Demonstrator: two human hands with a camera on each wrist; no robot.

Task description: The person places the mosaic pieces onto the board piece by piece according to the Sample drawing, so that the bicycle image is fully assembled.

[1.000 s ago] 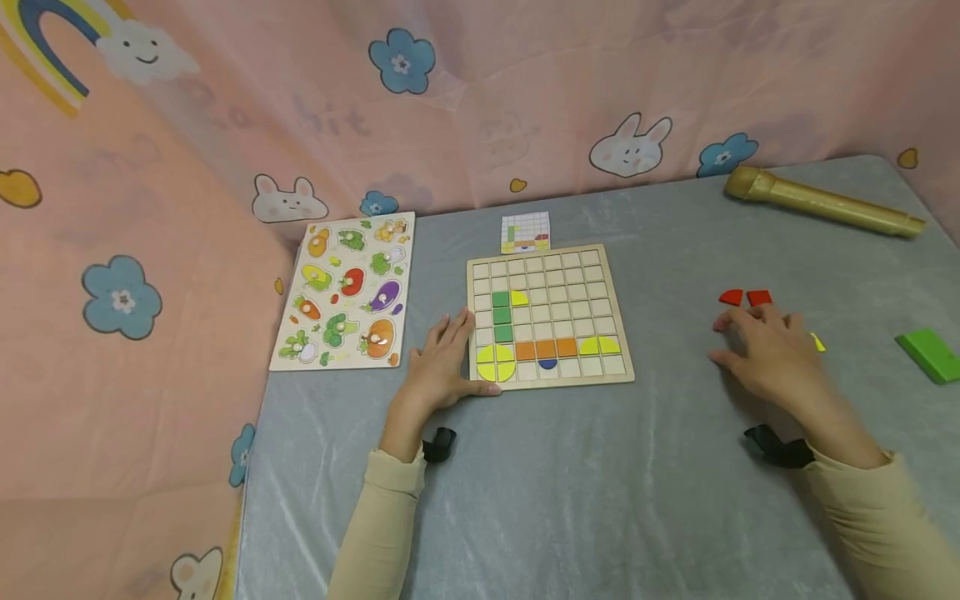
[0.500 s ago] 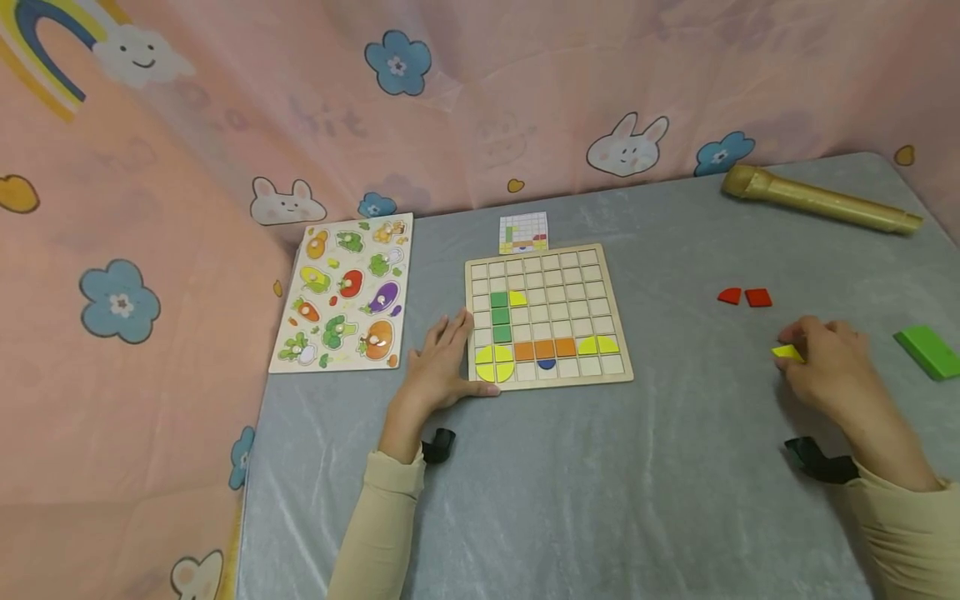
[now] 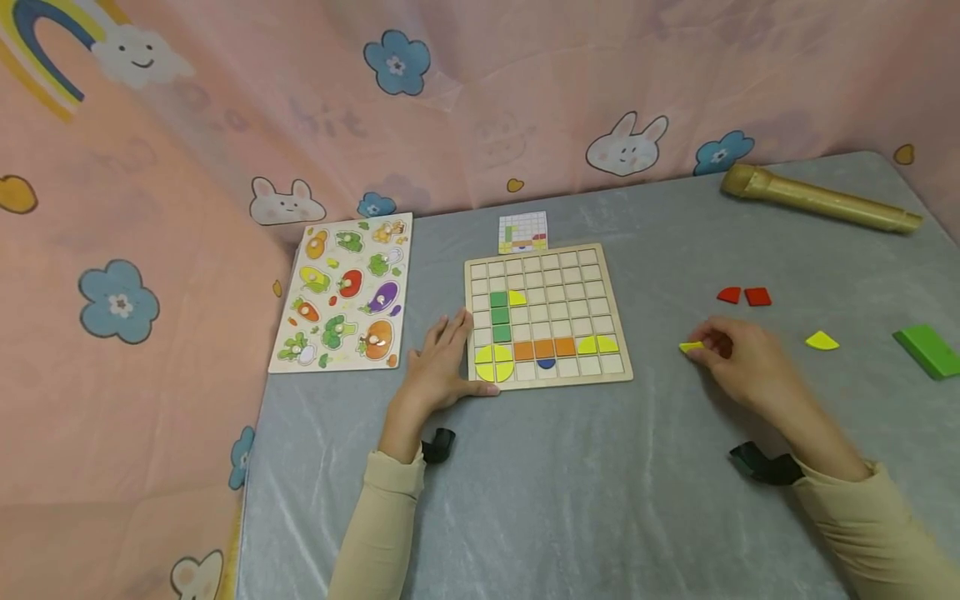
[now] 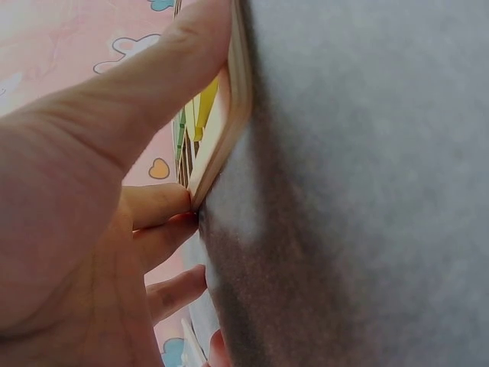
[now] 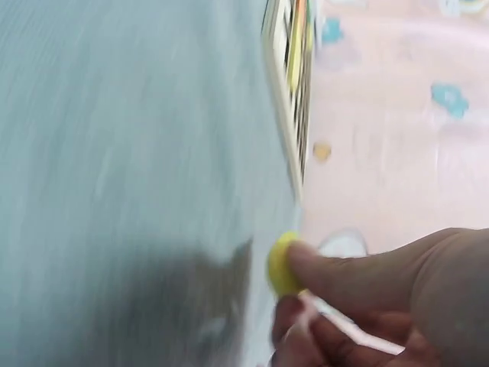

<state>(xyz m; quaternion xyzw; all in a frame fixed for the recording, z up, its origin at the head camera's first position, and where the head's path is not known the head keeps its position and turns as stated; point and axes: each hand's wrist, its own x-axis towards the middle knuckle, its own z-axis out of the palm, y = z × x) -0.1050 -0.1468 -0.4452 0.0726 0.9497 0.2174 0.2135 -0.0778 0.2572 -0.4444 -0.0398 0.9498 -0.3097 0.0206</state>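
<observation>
Between the thumb and fingers of my right hand (image 3: 746, 362) is a small yellow quarter-circle tile (image 5: 281, 266), pinched above the cloth to the right of the wooden grid board (image 3: 626, 354). My left hand (image 3: 437, 367) rests at the board's lower left corner, its fairly straight fingers along the left edge and the thumb on the front edge. The board carries a column of green squares (image 3: 500, 317), a row of orange squares (image 3: 544, 348), several yellow quarter-circles (image 3: 495, 363) and a blue half-circle (image 3: 547, 363). In the left wrist view the thumb (image 4: 145, 88) overlaps the board's rim.
A pattern card (image 3: 523, 232) lies behind the board. To the right are two red tiles (image 3: 757, 297), another yellow quarter-circle (image 3: 822, 340), a green block (image 3: 928, 352) and a gold microphone-shaped object (image 3: 821, 200). A vegetable puzzle (image 3: 341, 292) lies left.
My right hand has gone right, picked up a yellow quarter-circle tile and carried it left toward the board. Another yellow tile shows where the hand was. My left hand has stayed put.
</observation>
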